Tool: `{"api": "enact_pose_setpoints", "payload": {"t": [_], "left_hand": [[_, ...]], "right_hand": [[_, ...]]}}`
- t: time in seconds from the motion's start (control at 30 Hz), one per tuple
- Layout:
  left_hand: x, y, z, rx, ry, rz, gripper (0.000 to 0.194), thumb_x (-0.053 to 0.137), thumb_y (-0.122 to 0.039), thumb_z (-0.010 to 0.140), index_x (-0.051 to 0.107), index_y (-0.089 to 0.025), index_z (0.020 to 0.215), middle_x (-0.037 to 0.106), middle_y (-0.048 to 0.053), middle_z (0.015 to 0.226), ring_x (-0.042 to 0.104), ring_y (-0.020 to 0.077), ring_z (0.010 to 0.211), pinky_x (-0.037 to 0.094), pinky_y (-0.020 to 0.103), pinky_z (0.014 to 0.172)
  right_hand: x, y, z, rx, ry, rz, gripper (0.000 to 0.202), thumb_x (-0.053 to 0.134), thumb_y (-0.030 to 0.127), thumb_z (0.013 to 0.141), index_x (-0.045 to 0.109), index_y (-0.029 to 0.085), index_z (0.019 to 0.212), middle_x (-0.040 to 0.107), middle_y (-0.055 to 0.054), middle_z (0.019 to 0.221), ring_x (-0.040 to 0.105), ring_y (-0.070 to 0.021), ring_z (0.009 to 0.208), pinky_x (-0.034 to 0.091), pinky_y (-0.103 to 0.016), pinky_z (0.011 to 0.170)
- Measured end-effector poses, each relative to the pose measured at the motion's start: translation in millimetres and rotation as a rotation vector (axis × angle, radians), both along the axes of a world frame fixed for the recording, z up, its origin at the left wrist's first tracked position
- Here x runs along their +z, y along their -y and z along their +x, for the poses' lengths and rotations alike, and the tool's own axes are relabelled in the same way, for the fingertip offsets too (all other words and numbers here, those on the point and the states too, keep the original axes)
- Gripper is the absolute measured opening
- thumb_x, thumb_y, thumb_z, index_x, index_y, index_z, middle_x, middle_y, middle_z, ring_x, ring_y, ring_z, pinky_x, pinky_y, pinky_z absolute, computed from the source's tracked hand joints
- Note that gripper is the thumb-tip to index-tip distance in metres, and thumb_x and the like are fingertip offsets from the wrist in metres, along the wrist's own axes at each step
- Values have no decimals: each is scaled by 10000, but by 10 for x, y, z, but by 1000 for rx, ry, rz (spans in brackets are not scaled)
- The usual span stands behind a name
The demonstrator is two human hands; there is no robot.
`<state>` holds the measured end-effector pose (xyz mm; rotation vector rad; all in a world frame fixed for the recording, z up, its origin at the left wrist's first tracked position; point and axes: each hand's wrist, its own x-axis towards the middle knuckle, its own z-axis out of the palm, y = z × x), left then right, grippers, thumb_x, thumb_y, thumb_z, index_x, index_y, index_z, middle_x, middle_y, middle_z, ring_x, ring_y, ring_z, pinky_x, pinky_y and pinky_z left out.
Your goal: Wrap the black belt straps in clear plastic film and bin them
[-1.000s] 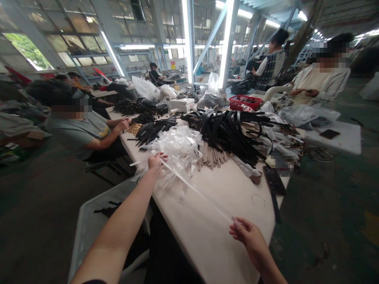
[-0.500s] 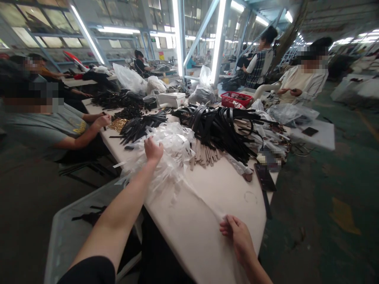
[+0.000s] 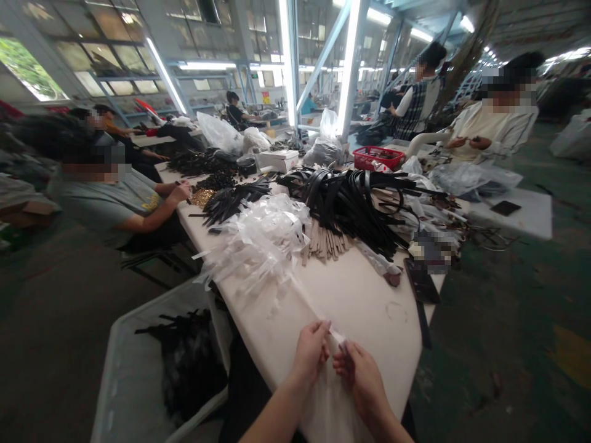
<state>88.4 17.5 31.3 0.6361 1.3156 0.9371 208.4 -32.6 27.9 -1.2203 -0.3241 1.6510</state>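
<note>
Over the near part of the pale table (image 3: 364,295), my left hand (image 3: 313,352) and my right hand (image 3: 359,369) are close together. Both are closed on a thin white plastic strip (image 3: 337,336), a short piece of which shows between the fingertips. The strip runs back towards a heap of translucent white plastic strips (image 3: 263,231) on the table. More pale film hangs down between my wrists. A bundle of black straps (image 3: 351,203) lies behind, with a fan of beige strips (image 3: 324,242) beneath it.
A white bin (image 3: 133,369) with black straps in it stands below the table's left edge. A phone (image 3: 422,281) lies at the right edge. Farther back are a red basket (image 3: 377,157) and a white box (image 3: 278,160). A co-worker (image 3: 133,197) sits at the left.
My left hand has left the white heap and come down beside my right hand, taking hold of the strip. The camera view has turned slightly left.
</note>
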Motion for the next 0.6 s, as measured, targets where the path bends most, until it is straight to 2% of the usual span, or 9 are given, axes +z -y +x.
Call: {"api": "enact_pose_setpoints", "payload": {"t": [0.13,0.27,0.37,0.43,0.53,0.6], "left_hand": [[30,-101,-46,47,69,26,466,736,-580,695,628,-133,768,469,-62,434,340,50,332,224,182,347],[-24,-34,-49,13,-26,64,433,735,-545,713,646,-122,733,498,-41,422,361,56,327,242,188,354],[-61,-31,-59,8,-72,64,419,735,-534,710,646,-124,719,519,-29,427,398,70,338,261,192,358],[-43,-117,-108,58,-61,88,410,728,-523,714,651,-121,745,622,13,535,395,58,355,254,189,358],[52,-367,-252,122,-55,155,403,705,-486,734,671,-101,849,739,108,810,354,28,373,225,187,361],[132,-554,-363,147,-78,180,412,683,-474,751,669,-90,901,749,142,861,324,24,367,206,193,364]], "right_hand": [[27,28,2,65,30,19,451,716,578,766,638,147,874,712,-60,727,652,-147,569,504,-224,501],[100,-86,31,166,325,76,553,749,586,717,634,159,1049,724,-67,787,658,-171,522,503,-253,446],[138,-180,54,252,471,185,479,708,593,746,684,130,866,704,-73,681,646,-168,510,491,-242,455],[139,-194,74,298,455,213,491,665,616,773,679,126,753,689,-79,624,637,-164,499,472,-232,451],[124,-125,117,337,370,206,495,671,616,773,684,121,796,703,-89,647,637,-163,502,464,-232,454],[124,-44,153,363,321,211,486,666,602,789,680,118,832,706,-92,659,641,-164,515,471,-237,471]]}}
